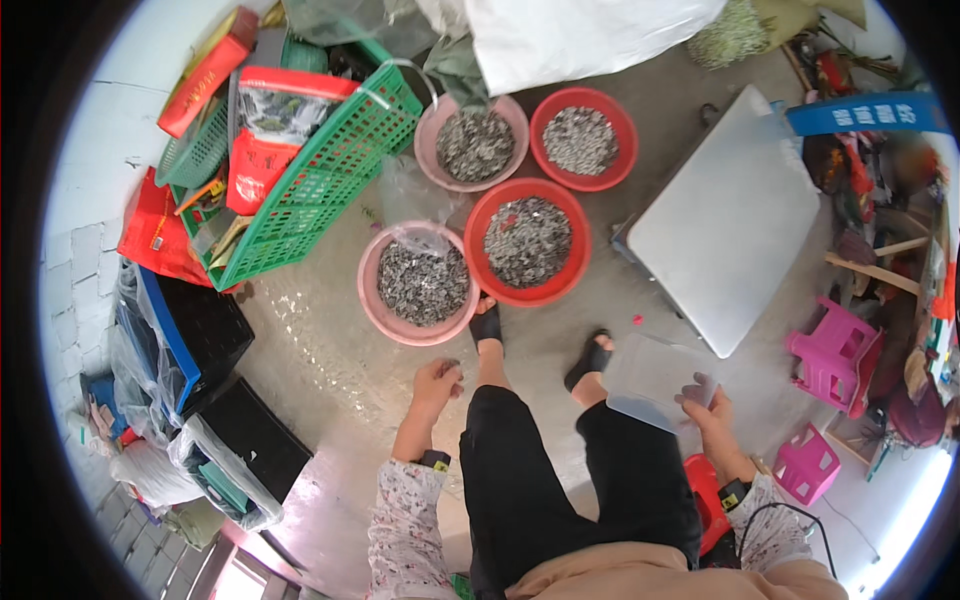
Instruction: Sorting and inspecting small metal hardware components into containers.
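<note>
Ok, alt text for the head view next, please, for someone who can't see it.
A person's right hand holds a translucent rectangular plastic container or lid above the floor, while the left hand is loosely curled. Ahead stand two red basins and two pink basins of small grey pieces, between a green basket and a silvery panel.

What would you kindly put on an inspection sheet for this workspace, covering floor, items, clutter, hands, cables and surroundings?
Surface: grey floor, pale specks at left.
Items at hand: two pink basins and two red basins, all holding small grey-and-white pieces; translucent plastic tray.
Clutter: tilted green basket with red packages; white sack.
Left hand: fingers curled, contents unclear.
Right hand: gripping the tray.
Cables: black cord by the right forearm.
Surroundings: large silvery board, pink stools, pale brick wall.
</note>
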### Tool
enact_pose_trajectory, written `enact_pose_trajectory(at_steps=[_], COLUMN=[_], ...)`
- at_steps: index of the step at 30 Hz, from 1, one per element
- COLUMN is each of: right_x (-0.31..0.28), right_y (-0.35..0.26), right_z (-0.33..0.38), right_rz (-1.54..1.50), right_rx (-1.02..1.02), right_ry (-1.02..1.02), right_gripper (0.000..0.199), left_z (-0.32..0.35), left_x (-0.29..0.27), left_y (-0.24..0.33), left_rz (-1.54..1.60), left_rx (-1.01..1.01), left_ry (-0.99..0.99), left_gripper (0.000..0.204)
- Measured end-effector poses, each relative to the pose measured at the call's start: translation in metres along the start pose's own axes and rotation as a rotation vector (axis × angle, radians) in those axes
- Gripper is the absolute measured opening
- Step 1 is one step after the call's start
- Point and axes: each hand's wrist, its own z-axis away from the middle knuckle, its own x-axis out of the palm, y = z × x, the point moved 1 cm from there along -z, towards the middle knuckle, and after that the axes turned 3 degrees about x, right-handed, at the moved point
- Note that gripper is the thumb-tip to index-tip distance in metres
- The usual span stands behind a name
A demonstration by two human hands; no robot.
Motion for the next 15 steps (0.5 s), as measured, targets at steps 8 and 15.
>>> enact_pose_trajectory(at_steps=[8,15], right_x=[0.110,0.166], right_y=[0.031,0.022], right_z=[-0.106,-0.215], right_rz=[0.012,0.151], right_rx=[-0.001,-0.256], right_ry=[-0.186,-0.241], right_gripper=[0.061,0.056], left_z=[-0.157,-0.291], left_x=[-0.062,-0.089], left_y=[-0.054,-0.124], left_rz=[-0.107,-0.208], left_rx=[0.022,0.027], left_ry=[0.077,0.243], left_gripper=[0.027,0.049])
